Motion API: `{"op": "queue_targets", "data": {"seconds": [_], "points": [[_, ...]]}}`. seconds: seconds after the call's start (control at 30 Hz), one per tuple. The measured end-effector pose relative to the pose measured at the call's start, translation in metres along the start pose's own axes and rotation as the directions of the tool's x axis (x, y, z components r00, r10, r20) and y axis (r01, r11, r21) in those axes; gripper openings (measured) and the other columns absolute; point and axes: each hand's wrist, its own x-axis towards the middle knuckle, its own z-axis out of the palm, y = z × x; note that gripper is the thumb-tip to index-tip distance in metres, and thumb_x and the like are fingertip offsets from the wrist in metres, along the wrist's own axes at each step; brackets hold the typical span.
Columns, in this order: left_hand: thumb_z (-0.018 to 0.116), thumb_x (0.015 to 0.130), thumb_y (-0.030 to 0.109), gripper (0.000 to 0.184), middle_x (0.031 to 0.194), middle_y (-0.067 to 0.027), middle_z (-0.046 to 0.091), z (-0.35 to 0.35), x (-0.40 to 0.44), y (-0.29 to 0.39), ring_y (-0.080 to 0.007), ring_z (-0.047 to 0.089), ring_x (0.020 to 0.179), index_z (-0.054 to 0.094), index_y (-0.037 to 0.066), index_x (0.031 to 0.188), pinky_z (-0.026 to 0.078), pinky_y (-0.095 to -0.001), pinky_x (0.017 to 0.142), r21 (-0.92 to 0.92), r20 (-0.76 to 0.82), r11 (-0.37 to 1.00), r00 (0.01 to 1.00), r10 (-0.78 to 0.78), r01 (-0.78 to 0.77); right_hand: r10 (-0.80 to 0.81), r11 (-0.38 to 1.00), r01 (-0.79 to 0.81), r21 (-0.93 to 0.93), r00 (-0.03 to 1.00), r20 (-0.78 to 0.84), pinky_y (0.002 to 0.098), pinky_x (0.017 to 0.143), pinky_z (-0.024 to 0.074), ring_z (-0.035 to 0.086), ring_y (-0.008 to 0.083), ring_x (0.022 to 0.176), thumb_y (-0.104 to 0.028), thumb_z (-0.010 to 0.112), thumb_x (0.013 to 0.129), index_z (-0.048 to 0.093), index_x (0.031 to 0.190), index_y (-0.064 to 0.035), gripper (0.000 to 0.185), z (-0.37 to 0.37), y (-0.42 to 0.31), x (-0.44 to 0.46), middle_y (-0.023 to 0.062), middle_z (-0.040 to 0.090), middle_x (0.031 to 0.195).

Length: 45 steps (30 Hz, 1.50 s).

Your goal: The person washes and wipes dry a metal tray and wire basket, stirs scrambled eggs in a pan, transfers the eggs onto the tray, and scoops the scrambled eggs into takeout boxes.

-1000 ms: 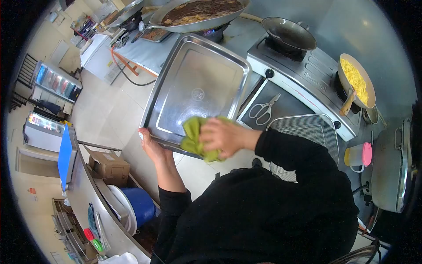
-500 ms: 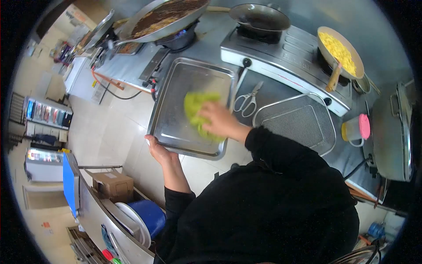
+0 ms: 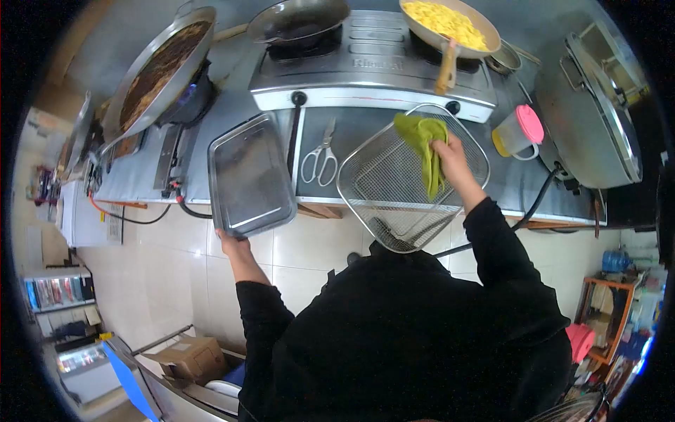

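My left hand (image 3: 233,245) grips the near edge of a rectangular metal tray (image 3: 253,172), its fingers partly hidden beneath it. The tray is tilted over the counter's front edge. My right hand (image 3: 451,156) is closed on a green cloth (image 3: 425,144), which hangs down over a wire mesh basket (image 3: 390,165). The basket sticks out past the counter edge towards my body. Between tray and basket, a pair of scissors (image 3: 322,158) with white handles lies on the counter.
Behind stands a two-burner gas stove (image 3: 373,63) with a dark pan (image 3: 299,21) and a pan of yellow food (image 3: 450,24). A large wok (image 3: 165,70) sits on a burner at left. To the right are a pink-lidded jug (image 3: 519,132) and a big metal pot (image 3: 587,116).
My right hand has lifted the cloth off the tray and carried it right, over the basket. The tray has tipped in my left hand. My view has turned to the right.
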Motion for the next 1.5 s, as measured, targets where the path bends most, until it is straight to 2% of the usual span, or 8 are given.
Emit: {"op": "queue_targets", "data": {"seconds": [0.2, 0.27, 0.43, 0.8, 1.07, 1.2, 1.4, 1.5], "points": [[0.063, 0.085, 0.034, 0.062, 0.122, -0.0231, 0.043, 0.028, -0.071, 0.009, -0.0353, 0.046, 0.112, 0.032, -0.006, 0.121, 0.041, -0.0472, 0.094, 0.312, -0.322, 0.918, 0.882, 0.344, -0.244, -0.262, 0.367, -0.018, -0.930, 0.957, -0.122, 0.0446, 0.088, 0.0389, 0.047, 0.0311, 0.106, -0.026, 0.061, 0.077, 0.054, 0.118, -0.0119, 0.044, -0.011, 0.082, 0.019, 0.0133, 0.048, 0.121], [0.068, 0.081, 0.030, 0.062, 0.113, -0.0219, 0.044, 0.023, -0.065, -0.019, -0.0317, 0.048, 0.103, 0.031, -0.005, 0.116, 0.041, -0.0438, 0.089, 0.790, -0.031, 0.266, 0.397, 0.917, -0.552, -0.231, 0.166, -0.093, -0.982, 0.964, -0.130, 0.0492, 0.092, 0.0339, 0.039, 0.0342, 0.114, -0.029, 0.063, 0.075, 0.049, 0.125, -0.0193, 0.053, -0.002, 0.100, 0.023, 0.0105, 0.037, 0.134], [0.049, 0.091, 0.013, 0.053, 0.075, -0.0109, 0.059, 0.112, -0.239, -0.047, -0.0214, 0.058, 0.059, 0.025, -0.001, 0.136, 0.045, -0.0340, 0.054, 0.736, 0.628, 0.505, 0.733, -0.261, -0.451, -0.220, 0.261, -0.060, -0.964, 0.968, -0.120, 0.0447, 0.087, 0.0393, 0.045, 0.0330, 0.107, -0.026, 0.065, 0.074, 0.055, 0.118, -0.0177, 0.047, 0.015, 0.097, 0.022, 0.0100, 0.046, 0.124], [0.052, 0.085, 0.012, 0.055, 0.056, -0.0147, 0.054, 0.123, -0.218, -0.081, -0.0270, 0.055, 0.048, 0.033, -0.009, 0.132, 0.042, -0.0380, 0.047, 0.561, 0.807, 0.300, 0.590, 0.008, -0.771, -0.168, 0.570, 0.717, -0.401, 0.580, 0.797, 0.0394, 0.090, 0.0423, 0.051, 0.0287, 0.105, -0.011, 0.067, 0.068, 0.064, 0.100, -0.0127, 0.032, 0.080, 0.077, -0.039, 0.0066, 0.055, 0.116], [0.055, 0.080, 0.012, 0.063, 0.054, -0.0152, 0.053, 0.120, -0.218, -0.090, -0.0317, 0.054, 0.047, 0.029, -0.010, 0.133, 0.043, -0.0417, 0.048, 0.497, 0.861, 0.054, 0.500, 0.089, -0.866, 0.022, 0.258, -0.014, -0.966, 1.000, -0.008, 0.0418, 0.080, 0.0479, 0.053, 0.0339, 0.093, -0.001, 0.059, 0.072, 0.061, 0.107, -0.0119, 0.037, -0.021, 0.063, -0.052, 0.0104, 0.052, 0.113], [0.053, 0.079, 0.011, 0.068, 0.070, -0.0190, 0.059, 0.133, -0.248, -0.074, -0.0348, 0.058, 0.063, 0.024, -0.006, 0.138, 0.046, -0.0438, 0.059, 0.584, 0.810, -0.072, 0.586, -0.018, -0.809, 0.218, 0.510, 0.215, -0.833, 0.905, 0.367, 0.0455, 0.082, 0.0444, 0.056, 0.0329, 0.095, -0.011, 0.061, 0.072, 0.061, 0.104, -0.0119, 0.032, 0.058, 0.062, -0.112, 0.0110, 0.054, 0.107], [0.066, 0.076, 0.031, 0.066, 0.121, -0.0162, 0.050, 0.143, -0.253, -0.056, -0.0326, 0.040, 0.121, 0.042, 0.005, 0.131, 0.028, -0.0547, 0.100, 0.025, 0.999, -0.351, 0.012, 0.037, -0.936, 0.168, 0.982, -0.069, -0.174, 0.728, 0.665, 0.0334, 0.089, 0.0418, 0.057, 0.0220, 0.095, 0.001, 0.058, 0.061, 0.064, 0.095, -0.0072, 0.036, 0.029, 0.021, -0.113, 0.0083, 0.060, 0.099], [0.070, 0.069, 0.040, 0.060, 0.120, -0.0076, 0.052, 0.147, -0.264, -0.034, -0.0278, 0.039, 0.123, 0.055, 0.015, 0.121, 0.015, -0.0648, 0.103, -0.505, 0.747, -0.010, -0.431, -0.507, -0.863, 0.062, 0.990, -0.098, 0.098, 0.945, 0.320, 0.0315, 0.087, 0.0436, 0.058, 0.0207, 0.095, -0.001, 0.057, 0.057, 0.062, 0.094, -0.0025, 0.037, -0.021, -0.019, -0.127, 0.0073, 0.061, 0.097]]}}
